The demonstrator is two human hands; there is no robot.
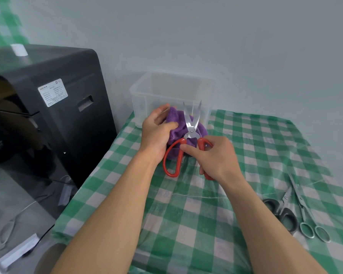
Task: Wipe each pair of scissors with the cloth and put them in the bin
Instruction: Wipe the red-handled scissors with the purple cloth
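Machinery fills the left side: one black machine [48, 119] with one white label [52, 92] on its side and one small white roll [19, 50] on its top. Right of it is the table [186, 224] under a green-and-white check cover, and at its far left corner stands one clear plastic bin [145, 95], against the wall. Just near of the bin, the left hand [156, 131] has its fingers curled round one bunched purple cloth [175, 117], which lies behind the blades of the red-handled scissors [191, 133]. These blades stand apart in a narrow V and point far, their tips in front of the bin's near wall. The left red loop hangs free, low over the table; whether it touches the cover I cannot tell. The right hand [216, 155] grips the right red loop, fingers wrapped round it and thumb tip by the pivot. Well apart, at the near right of the table, two more pairs lie flat side by side: one dark-handled pair [288, 218] and, just right of it, one all-metal pair [301, 200] with its blades shut. That makes three pairs of scissors in all.
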